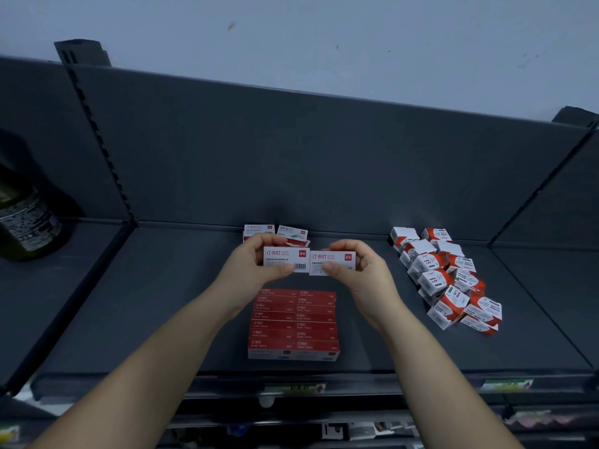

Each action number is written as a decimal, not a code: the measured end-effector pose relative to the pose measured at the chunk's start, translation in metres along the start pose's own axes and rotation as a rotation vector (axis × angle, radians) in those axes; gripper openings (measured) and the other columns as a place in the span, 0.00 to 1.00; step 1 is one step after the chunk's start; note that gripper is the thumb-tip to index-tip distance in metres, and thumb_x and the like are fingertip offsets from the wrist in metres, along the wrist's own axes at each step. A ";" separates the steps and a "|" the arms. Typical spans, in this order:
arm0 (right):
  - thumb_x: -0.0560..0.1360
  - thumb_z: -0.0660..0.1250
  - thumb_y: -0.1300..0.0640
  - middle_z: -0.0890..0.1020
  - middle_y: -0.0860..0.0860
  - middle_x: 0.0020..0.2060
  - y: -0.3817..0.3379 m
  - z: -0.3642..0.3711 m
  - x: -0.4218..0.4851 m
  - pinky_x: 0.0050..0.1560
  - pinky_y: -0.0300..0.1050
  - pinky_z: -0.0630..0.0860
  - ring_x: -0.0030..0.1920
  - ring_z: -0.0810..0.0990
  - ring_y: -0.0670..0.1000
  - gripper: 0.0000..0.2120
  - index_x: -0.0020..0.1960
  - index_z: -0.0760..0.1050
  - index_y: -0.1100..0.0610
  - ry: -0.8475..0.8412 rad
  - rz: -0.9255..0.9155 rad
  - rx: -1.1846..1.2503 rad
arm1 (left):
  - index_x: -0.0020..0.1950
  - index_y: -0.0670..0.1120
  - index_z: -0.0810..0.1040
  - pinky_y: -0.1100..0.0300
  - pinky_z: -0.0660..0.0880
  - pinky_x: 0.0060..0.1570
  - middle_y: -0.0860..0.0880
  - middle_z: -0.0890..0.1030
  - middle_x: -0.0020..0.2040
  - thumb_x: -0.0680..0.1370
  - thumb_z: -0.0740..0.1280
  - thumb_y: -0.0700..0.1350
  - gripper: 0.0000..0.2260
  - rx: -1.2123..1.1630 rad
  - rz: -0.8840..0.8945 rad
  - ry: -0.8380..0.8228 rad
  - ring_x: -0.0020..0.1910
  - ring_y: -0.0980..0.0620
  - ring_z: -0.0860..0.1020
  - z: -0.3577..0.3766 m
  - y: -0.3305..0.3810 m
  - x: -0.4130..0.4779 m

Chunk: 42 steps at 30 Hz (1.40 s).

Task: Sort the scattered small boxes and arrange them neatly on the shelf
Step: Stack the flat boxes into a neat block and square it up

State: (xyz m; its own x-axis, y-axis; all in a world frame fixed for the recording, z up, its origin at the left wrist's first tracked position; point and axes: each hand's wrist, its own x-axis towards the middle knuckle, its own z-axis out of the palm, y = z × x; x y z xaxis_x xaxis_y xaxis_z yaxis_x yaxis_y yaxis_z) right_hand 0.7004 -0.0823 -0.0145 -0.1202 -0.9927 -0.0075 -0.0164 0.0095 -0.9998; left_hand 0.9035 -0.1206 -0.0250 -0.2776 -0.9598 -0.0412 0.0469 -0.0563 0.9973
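My left hand (251,265) grips a white-and-red staple box (285,256), held above the dark shelf (162,303). My right hand (359,267) grips a second staple box (332,260) of the same kind, side by side with the first. Below them, near the shelf's front, stand two neat columns of stacked red staple boxes (293,324). A few loose staple boxes (275,231) lie at the back of the shelf, partly hidden behind my fingers. A jumbled pile of white-and-red paper clip boxes (445,277) lies to the right.
A dark bottle (24,209) stands on the neighbouring shelf bay at the far left. Upright dividers bound the bay on both sides. Price labels (293,388) run along the front rail, with lower shelves below.
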 end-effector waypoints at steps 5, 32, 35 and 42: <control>0.70 0.75 0.66 0.86 0.52 0.42 0.001 0.002 0.005 0.44 0.42 0.81 0.44 0.85 0.50 0.12 0.51 0.78 0.57 -0.006 0.036 -0.007 | 0.58 0.47 0.76 0.62 0.80 0.47 0.48 0.84 0.52 0.71 0.74 0.33 0.18 0.032 -0.008 -0.003 0.49 0.53 0.84 -0.004 -0.001 0.005; 0.80 0.64 0.62 0.85 0.52 0.46 0.073 -0.014 0.029 0.46 0.42 0.78 0.43 0.82 0.48 0.07 0.51 0.81 0.54 -0.050 0.137 -0.242 | 0.60 0.54 0.77 0.60 0.78 0.48 0.50 0.81 0.55 0.83 0.59 0.44 0.11 0.274 -0.261 -0.254 0.49 0.53 0.82 -0.028 -0.056 0.032; 0.81 0.61 0.63 0.84 0.51 0.47 0.073 -0.014 0.027 0.47 0.42 0.78 0.43 0.82 0.47 0.10 0.52 0.80 0.54 -0.084 0.138 -0.253 | 0.58 0.51 0.79 0.62 0.78 0.44 0.49 0.82 0.53 0.83 0.59 0.41 0.11 0.260 -0.217 -0.249 0.46 0.55 0.82 -0.026 -0.058 0.029; 0.81 0.63 0.61 0.84 0.49 0.48 0.073 -0.007 0.024 0.49 0.42 0.79 0.46 0.82 0.46 0.09 0.52 0.81 0.51 -0.154 0.102 -0.318 | 0.55 0.47 0.82 0.65 0.77 0.45 0.51 0.84 0.52 0.82 0.59 0.36 0.13 0.204 -0.140 -0.235 0.48 0.56 0.82 -0.028 -0.061 0.024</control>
State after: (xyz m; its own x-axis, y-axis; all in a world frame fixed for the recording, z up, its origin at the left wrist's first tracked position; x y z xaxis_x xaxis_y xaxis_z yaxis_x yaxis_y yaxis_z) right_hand 0.6891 -0.1046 -0.0873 0.0131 -0.9910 -0.1334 -0.3230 0.1221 -0.9385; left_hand 0.9210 -0.1475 -0.0890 -0.4827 -0.8556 -0.1868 -0.1935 -0.1038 0.9756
